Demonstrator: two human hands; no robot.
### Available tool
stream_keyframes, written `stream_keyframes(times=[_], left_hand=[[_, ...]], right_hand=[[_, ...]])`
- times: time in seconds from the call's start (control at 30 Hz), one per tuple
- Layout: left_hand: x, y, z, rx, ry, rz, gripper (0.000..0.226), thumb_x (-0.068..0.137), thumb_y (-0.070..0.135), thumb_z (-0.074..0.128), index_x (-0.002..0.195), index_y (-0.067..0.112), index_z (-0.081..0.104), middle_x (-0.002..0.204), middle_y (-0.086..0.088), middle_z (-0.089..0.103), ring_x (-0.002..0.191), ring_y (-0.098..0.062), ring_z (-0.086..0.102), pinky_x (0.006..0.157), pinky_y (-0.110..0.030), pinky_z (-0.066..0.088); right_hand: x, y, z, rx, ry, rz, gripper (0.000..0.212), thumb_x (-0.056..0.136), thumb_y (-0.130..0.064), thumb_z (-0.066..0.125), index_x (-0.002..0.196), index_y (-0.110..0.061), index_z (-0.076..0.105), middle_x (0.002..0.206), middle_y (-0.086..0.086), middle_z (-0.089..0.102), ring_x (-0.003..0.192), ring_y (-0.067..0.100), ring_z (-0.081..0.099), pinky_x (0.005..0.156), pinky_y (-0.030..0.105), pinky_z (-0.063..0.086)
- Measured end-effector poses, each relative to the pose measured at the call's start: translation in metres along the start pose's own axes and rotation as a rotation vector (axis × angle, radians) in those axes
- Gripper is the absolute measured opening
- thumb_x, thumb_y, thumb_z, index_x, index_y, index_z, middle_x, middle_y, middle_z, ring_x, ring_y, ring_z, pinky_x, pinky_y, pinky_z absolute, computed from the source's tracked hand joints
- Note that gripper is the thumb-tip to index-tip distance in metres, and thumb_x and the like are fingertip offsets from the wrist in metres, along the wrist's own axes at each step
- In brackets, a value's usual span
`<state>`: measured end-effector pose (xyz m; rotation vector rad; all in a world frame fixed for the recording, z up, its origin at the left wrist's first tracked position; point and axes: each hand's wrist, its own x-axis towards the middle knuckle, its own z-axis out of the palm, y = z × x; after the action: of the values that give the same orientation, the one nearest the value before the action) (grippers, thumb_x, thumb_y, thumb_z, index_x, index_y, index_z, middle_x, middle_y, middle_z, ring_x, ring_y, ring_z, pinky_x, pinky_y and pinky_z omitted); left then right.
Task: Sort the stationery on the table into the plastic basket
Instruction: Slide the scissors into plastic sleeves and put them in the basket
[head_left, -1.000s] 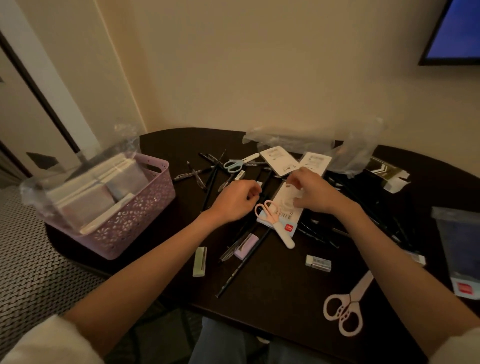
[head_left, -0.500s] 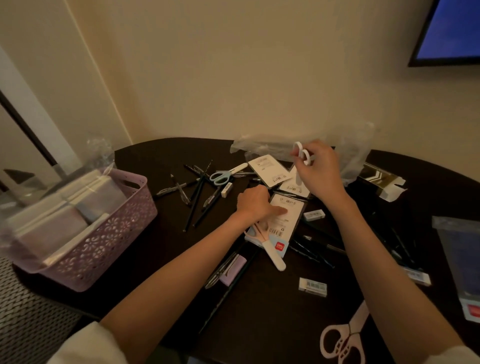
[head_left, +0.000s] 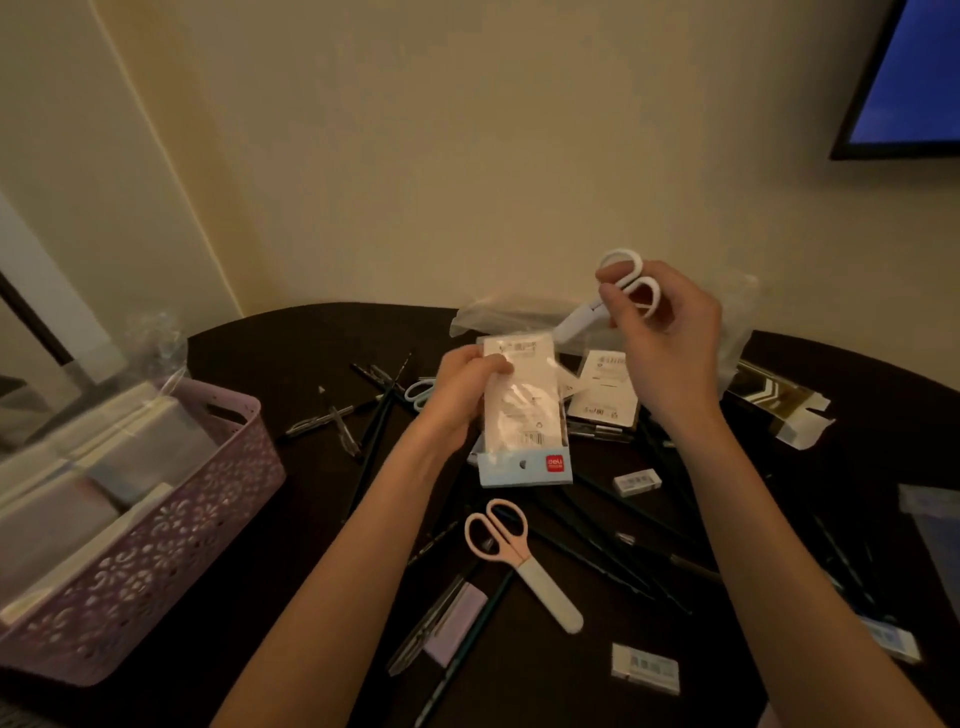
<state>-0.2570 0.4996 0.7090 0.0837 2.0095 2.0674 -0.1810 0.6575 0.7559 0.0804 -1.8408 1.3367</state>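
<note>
While left hand grips packet, right hand holds white scissors

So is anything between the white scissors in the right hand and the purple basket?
Yes: the left hand, holding the packet, sits between the white scissors and the purple basket, which already looks nearly full.

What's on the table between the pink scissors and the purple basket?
In the head view, between the pink scissors and the purple basket lies only the person's left forearm above the dark table.
</note>
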Motion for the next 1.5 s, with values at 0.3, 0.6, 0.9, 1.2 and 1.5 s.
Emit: stream_keyframes(times=[0.3, 0.6, 0.9, 1.2, 1.5], left_hand=[[0.008, -0.008, -0.004, 0.142, 0.146, 0.213, 0.016, 0.089, 0.003, 0.064, 0.096, 0.011, 0.053, 0.108, -0.01, 0.065, 0.094, -0.021, 0.068, 0.064, -0.028, 0.059], [0.009, -0.015, -0.001, 0.271, 0.011, 0.328, 0.033, 0.088, 0.0, 0.064, 0.116, 0.018, 0.065, 0.113, 0.001, 0.063, 0.108, -0.019, 0.063, 0.081, -0.032, 0.058], [-0.002, 0.003, 0.002, 0.258, -0.209, 0.393, 0.057, 0.086, -0.01, 0.06, 0.128, 0.028, 0.052, 0.117, 0.001, 0.06, 0.099, -0.014, 0.067, 0.072, -0.028, 0.059], [-0.009, 0.012, 0.003, 0.359, -0.354, 0.446, 0.061, 0.084, -0.012, 0.061, 0.133, 0.023, 0.049, 0.123, 0.001, 0.06, 0.103, -0.013, 0.065, 0.087, -0.032, 0.056], [-0.012, 0.012, 0.01, 0.407, -0.432, 0.451, 0.053, 0.083, -0.007, 0.065, 0.125, 0.023, 0.057, 0.125, 0.001, 0.061, 0.116, -0.013, 0.06, 0.101, -0.044, 0.048]], right_hand=[[-0.003, 0.006, 0.007, 0.062, -0.02, 0.104, 0.009, 0.088, -0.006, 0.065, 0.093, -0.013, 0.065, 0.085, 0.0, 0.065, 0.085, 0.025, 0.065, 0.074, 0.046, 0.057], [-0.003, 0.011, 0.009, 0.031, -0.135, 0.127, 0.021, 0.085, -0.006, 0.068, 0.082, -0.026, 0.065, 0.081, -0.003, 0.067, 0.081, 0.024, 0.066, 0.073, 0.05, 0.056], [0.001, 0.013, 0.002, 0.02, -0.032, 0.067, 0.007, 0.089, -0.008, 0.064, 0.093, -0.012, 0.066, 0.087, 0.009, 0.066, 0.082, 0.027, 0.063, 0.073, 0.041, 0.057], [0.008, 0.009, -0.012, 0.122, 0.009, 0.107, 0.014, 0.087, -0.004, 0.065, 0.101, -0.003, 0.066, 0.085, 0.002, 0.065, 0.075, 0.006, 0.064, 0.064, 0.017, 0.054], [0.01, 0.012, -0.015, 0.117, 0.015, 0.172, 0.02, 0.085, 0.0, 0.067, 0.104, -0.004, 0.063, 0.09, 0.014, 0.065, 0.073, 0.009, 0.066, 0.06, 0.018, 0.055]])
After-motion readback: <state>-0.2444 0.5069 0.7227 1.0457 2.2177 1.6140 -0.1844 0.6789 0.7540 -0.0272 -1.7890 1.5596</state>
